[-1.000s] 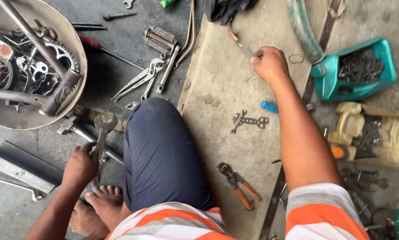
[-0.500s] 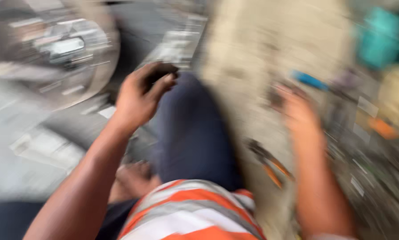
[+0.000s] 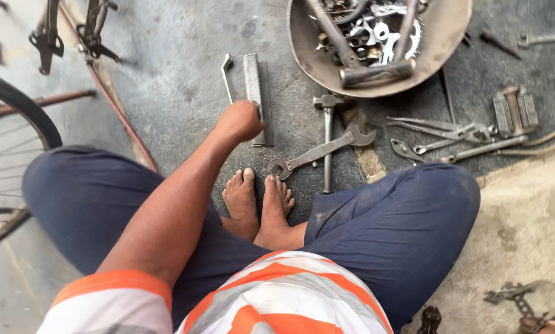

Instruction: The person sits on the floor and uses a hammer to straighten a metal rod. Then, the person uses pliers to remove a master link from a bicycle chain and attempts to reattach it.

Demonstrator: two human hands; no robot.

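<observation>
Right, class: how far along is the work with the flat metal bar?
Done: tools are laid out, a wrench lying by the feet. In hand: the left hand sits on the near end of the flat metal bar. Left: the bar is not yet lifted.

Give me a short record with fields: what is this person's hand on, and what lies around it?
Left hand: closed on the near end of a flat metal bar lying on the ground
Right hand: out of view
Beside the bar: a thin bent rod
Near the bare feet: a big wrench lying across a hammer
Farther off: a round metal pan full of tools
Left edge: a bicycle wheel
</observation>
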